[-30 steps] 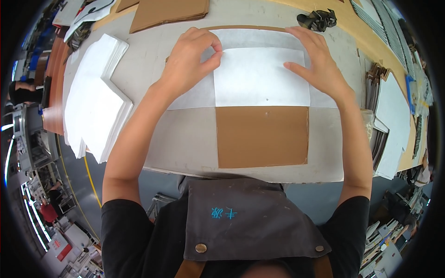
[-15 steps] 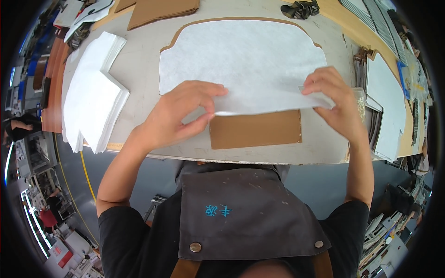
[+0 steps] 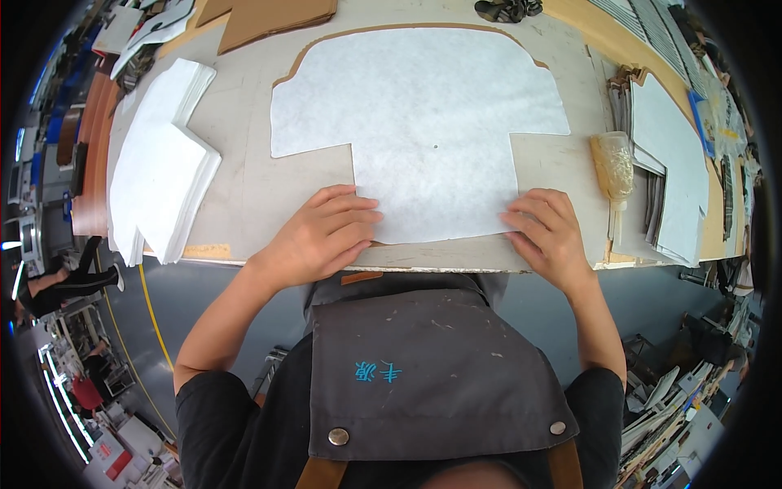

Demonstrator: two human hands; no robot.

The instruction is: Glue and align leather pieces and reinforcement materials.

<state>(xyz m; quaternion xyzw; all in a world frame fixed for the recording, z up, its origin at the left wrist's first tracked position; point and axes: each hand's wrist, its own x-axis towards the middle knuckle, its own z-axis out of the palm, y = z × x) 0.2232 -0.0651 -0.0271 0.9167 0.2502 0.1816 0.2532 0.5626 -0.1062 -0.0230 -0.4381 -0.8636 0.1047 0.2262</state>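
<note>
A white T-shaped sheet, soft like non-woven lining, lies flat on the table over a brown panel. The panel shows as a thin rim along the far curved edge. My left hand rests at the left edge of the sheet's narrow near part, its fingers stretched out over the edge. At the opposite edge my right hand lies with fingertips on the sheet. Both hands touch the sheet near its lower corners, and neither lifts it.
A stack of white cut sheets lies on the left. On the right are a squeeze bottle of yellowish stuff and a stack of white-topped pieces. Brown panels and a dark bundle lie at the back. The table's near edge runs just before me.
The sheet's near part, raised and folded back before, now lies down over the brown panel. Both hands have come down toward me, letting the sheet flatten. The bottle is now in plain view.
</note>
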